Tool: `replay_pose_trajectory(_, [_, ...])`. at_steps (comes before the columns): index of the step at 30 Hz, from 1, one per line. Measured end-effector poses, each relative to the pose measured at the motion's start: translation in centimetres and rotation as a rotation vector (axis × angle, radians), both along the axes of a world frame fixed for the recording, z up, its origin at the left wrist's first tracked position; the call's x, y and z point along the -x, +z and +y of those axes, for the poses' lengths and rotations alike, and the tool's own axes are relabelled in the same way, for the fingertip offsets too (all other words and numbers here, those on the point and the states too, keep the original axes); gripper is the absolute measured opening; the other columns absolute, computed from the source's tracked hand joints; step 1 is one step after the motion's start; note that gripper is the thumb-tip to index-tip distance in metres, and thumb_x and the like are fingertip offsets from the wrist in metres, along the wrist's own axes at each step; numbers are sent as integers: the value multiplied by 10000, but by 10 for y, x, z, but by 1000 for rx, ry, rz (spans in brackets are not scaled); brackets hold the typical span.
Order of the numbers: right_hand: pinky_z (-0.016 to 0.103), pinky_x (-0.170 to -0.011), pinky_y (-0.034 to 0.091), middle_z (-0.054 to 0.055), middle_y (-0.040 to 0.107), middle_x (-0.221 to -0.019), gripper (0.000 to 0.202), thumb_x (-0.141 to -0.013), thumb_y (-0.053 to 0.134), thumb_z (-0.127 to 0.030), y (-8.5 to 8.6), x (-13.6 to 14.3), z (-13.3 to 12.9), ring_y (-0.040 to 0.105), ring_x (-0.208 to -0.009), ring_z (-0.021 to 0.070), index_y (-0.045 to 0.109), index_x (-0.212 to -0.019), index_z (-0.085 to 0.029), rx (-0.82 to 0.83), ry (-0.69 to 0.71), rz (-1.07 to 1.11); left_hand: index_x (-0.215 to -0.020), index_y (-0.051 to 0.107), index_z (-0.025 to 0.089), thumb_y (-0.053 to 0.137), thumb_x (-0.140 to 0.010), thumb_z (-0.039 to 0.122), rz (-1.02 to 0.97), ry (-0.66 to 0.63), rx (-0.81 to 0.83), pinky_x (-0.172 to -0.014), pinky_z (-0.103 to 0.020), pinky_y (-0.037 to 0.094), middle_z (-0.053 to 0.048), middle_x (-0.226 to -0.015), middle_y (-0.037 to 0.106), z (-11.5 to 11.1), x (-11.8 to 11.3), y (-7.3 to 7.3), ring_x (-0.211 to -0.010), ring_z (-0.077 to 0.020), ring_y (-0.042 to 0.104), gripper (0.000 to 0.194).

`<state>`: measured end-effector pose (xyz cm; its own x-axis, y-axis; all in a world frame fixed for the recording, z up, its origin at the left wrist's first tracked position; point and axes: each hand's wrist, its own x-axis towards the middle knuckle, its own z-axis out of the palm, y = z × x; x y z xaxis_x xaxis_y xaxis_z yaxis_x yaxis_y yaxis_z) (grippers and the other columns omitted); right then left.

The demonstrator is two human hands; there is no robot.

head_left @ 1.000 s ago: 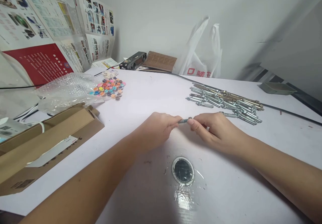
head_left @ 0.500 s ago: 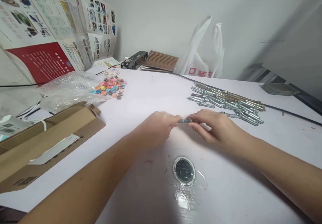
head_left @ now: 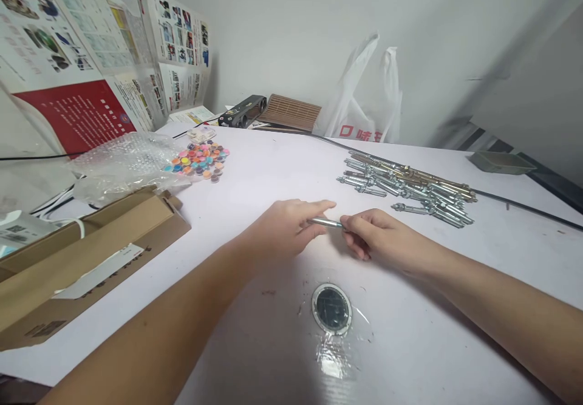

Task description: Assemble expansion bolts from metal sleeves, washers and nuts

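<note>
A silver expansion bolt (head_left: 328, 222) lies nearly level between my two hands over the table. My right hand (head_left: 382, 235) is closed, pinching the bolt's right end between thumb and fingers. That end is mostly covered by the fingertips. The left end of the bolt rests inside my left hand (head_left: 291, 226), above the thumb, with the index finger stretched out over it. Beyond my right hand lies a pile of similar expansion bolts (head_left: 410, 189), silver and some brassy, roughly side by side.
Colourful small discs (head_left: 200, 161) lie beside bubble wrap (head_left: 127, 156) at the left. An open cardboard box (head_left: 113, 253) stands nearer. A round dark inset (head_left: 332, 309) is taped on the white table (head_left: 255, 344). Behind are a white plastic bag (head_left: 359, 107) and a grey-green tray (head_left: 501, 162).
My right hand has turned its grip, with the thumb now on top. More of the bolt's shaft shows between the hands. My left index finger has lifted and straightened.
</note>
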<state>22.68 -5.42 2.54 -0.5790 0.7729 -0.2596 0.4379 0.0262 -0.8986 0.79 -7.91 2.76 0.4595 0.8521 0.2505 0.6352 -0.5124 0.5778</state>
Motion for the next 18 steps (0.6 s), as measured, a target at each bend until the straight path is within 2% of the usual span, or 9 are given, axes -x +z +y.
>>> replay_pose_trajectory(3, [275,-517,349,-10,507,-526,525,-954,388,-544,3,-2,4,397,-489,108,526,-593,-189,-71,0,-44,-1389,506,224,634,-862,397,-172,65,133,-903,-298,489,-36,-1216,678,1,7,5,-956,-161,642,570])
replay_pose_trajectory(5, [281,-516,348,-5,502,-533,550,-956,365,-560,7,-3,6,394,-493,109,518,-579,-189,-133,-22,-87,-1356,542,187,584,-888,434,-251,68,165,-892,-293,485,-60,-1195,683,4,11,3,-1005,-177,634,531])
replay_pose_trajectory(8, [284,-513,342,-1,514,-565,536,-964,347,-552,10,-6,7,407,-508,111,526,-611,-191,-269,-36,-178,-1042,709,152,457,-952,438,-262,50,204,-787,-274,478,-55,-948,730,11,13,-2,-867,-168,644,392])
replay_pose_trajectory(11, [285,-516,342,-3,510,-581,477,-976,348,-491,9,-8,7,421,-522,117,535,-653,-194,-441,-2,-242,-785,701,145,407,-969,427,-218,43,232,-641,-254,424,-33,-764,691,15,13,-5,-663,-131,577,447])
replay_pose_trajectory(16, [302,-622,403,41,601,-742,250,-950,446,-355,2,-13,10,520,-659,152,591,-847,-178,-827,97,-262,-754,661,150,451,-950,350,-211,20,221,-605,-245,362,-1,-691,615,14,13,-1,-628,-114,501,350])
replay_pose_trajectory(18, [306,-657,410,53,602,-786,204,-942,461,-321,1,-16,11,529,-700,158,590,-909,-168,-896,139,-249,-746,656,151,474,-934,299,-189,-2,189,-628,-246,365,3,-706,608,13,14,2,-650,-113,501,301])
